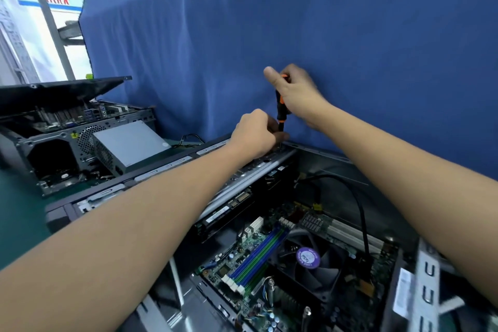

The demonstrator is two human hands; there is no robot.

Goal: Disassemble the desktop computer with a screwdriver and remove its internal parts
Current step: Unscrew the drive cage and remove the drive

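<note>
An open desktop computer case (pixel 318 159) lies in front of me, showing its motherboard (pixel 250 259), blue and green memory slots, and a CPU fan (pixel 310 261) with a purple label. A black and orange screwdriver (pixel 280 109) stands upright over the metal drive bracket (pixel 250 172) at the case's far edge. My right hand (pixel 296 89) grips its handle from above. My left hand (pixel 256 132) is closed around the lower shaft, by the tip; the tip itself is hidden.
A second, opened computer case (pixel 54 148) sits at the left on the green table, with a grey power supply (pixel 129 143) beside it. A blue cloth (pixel 296 21) hangs close behind. A black cable (pixel 355 205) arcs over the motherboard.
</note>
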